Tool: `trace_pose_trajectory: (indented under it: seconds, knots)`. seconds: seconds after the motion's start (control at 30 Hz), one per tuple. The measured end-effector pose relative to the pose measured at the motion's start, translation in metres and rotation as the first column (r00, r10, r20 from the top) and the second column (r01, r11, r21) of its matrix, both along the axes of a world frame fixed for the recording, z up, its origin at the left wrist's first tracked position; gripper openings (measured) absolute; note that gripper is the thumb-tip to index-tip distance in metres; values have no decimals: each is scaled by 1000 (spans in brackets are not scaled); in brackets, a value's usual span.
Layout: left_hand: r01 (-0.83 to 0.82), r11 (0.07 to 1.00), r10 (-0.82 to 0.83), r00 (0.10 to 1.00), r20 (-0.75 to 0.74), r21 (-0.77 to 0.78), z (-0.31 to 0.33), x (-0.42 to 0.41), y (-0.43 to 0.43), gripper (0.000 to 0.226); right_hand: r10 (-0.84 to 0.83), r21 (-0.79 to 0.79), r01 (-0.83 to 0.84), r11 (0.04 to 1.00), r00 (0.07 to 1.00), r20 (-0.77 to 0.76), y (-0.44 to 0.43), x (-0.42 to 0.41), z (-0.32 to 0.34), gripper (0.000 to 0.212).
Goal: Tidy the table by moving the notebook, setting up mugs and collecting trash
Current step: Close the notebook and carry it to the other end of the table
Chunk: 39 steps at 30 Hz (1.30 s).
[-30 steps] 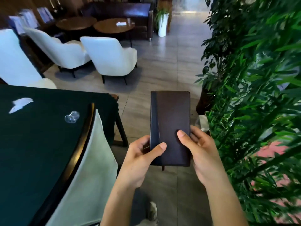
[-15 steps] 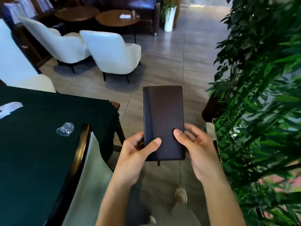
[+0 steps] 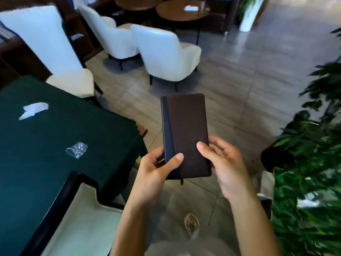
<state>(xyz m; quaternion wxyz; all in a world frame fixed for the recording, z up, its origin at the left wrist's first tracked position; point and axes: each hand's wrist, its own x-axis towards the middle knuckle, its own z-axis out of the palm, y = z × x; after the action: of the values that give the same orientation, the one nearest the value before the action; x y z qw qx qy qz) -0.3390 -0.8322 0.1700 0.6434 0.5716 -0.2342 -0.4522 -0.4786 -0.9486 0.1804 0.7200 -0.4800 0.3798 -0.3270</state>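
A closed dark brown notebook (image 3: 185, 130) with a dark blue spine is held upright over the floor, to the right of the table. My left hand (image 3: 156, 172) grips its lower left corner, thumb on the cover. My right hand (image 3: 221, 159) grips its lower right edge, thumb on the cover too. On the dark green tablecloth (image 3: 46, 163) lie a crumpled clear plastic wrapper (image 3: 76, 150) and a white scrap of paper (image 3: 34, 109). No mugs are in view.
A white chair with a black frame (image 3: 81, 218) stands at the table's near side; another white chair (image 3: 55, 58) stands at its far side. Two white armchairs (image 3: 166, 56) and round wooden tables (image 3: 182, 10) lie beyond. Leafy green plants (image 3: 310, 172) crowd the right.
The view has swung left: the table and its trash now sit more toward the centre and the plants have slid right. Both hands still hold the notebook the same way.
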Motion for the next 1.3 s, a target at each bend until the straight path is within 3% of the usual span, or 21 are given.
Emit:
trace_pose_trajectory:
  seconds: [0.2, 0.4, 0.6, 0.83, 1.0, 1.1, 1.3]
  knots:
    - [-189, 982, 188, 979, -80, -4, -1, 8, -20, 34, 196, 40, -198, 979, 980, 38, -47, 39, -8, 19]
    - [-399, 917, 392, 901, -187, -1, -13, 39, -17, 36, 385, 85, -387, 918, 922, 31, -61, 100, -26, 26]
    - [-548, 833, 552, 821, -146, 76, -37, 90, -13, 28, 535, 123, -527, 841, 843, -53, -68, 167, -57, 39]
    - [-674, 717, 697, 687, -205, 179, -66, 174, -24, 26, 642, 98, -638, 764, 738, -207, -87, 269, -92, 45]
    - [-719, 660, 735, 560, -381, 217, -95, 214, -32, 21, 648, 166, -629, 759, 706, -286, -88, 328, -123, 11]
    - [-748, 605, 767, 455, -453, 273, -115, 228, -31, 16, 664, 179, -649, 739, 657, -357, -81, 353, -140, 8]
    - [-804, 482, 822, 278, -496, 348, -152, 239, -33, 13, 692, 222, -670, 709, 598, -405, -68, 382, -167, 37]
